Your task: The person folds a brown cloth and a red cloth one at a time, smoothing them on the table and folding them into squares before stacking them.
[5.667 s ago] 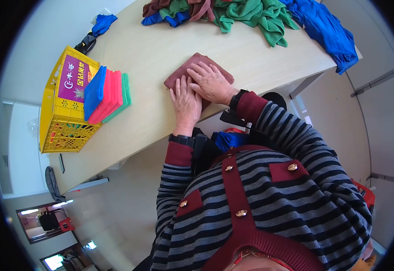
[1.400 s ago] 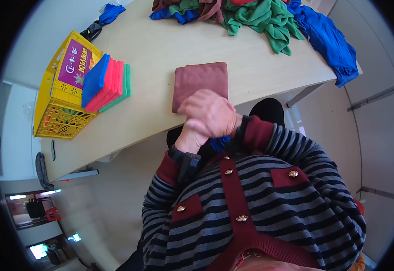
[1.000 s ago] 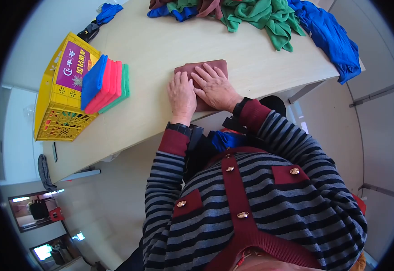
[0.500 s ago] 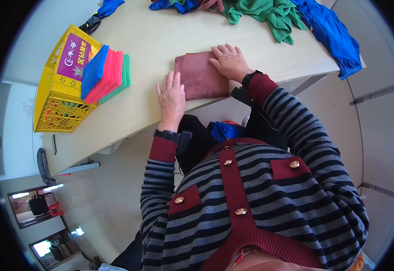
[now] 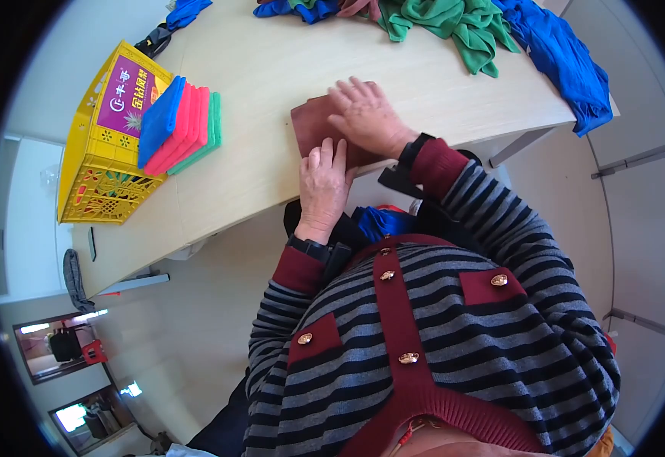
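A folded brownish-red cloth (image 5: 314, 122) lies flat at the near edge of the table, partly covered by both hands. My right hand (image 5: 370, 118) is spread over its upper right part, palm down and fingers apart. On its lower left part rest the fingertips of my left hand (image 5: 323, 183), the fingers slightly bent and apart. Neither hand has closed around the cloth. The cloth's right side is largely hidden under my right hand.
To the left stands a yellow plastic crate (image 5: 108, 183), with folded blue, red and green cloths (image 5: 184, 126) stacked against it. Loose green cloths (image 5: 462, 30) and a blue cloth (image 5: 561, 61) lie along the far side. A dark flat object (image 5: 92, 243) sits near the table's left end.
My left hand has moved right onto the cloth. My right hand has slid left and slightly down across it. The cloth is slightly rotated and now covers less width.
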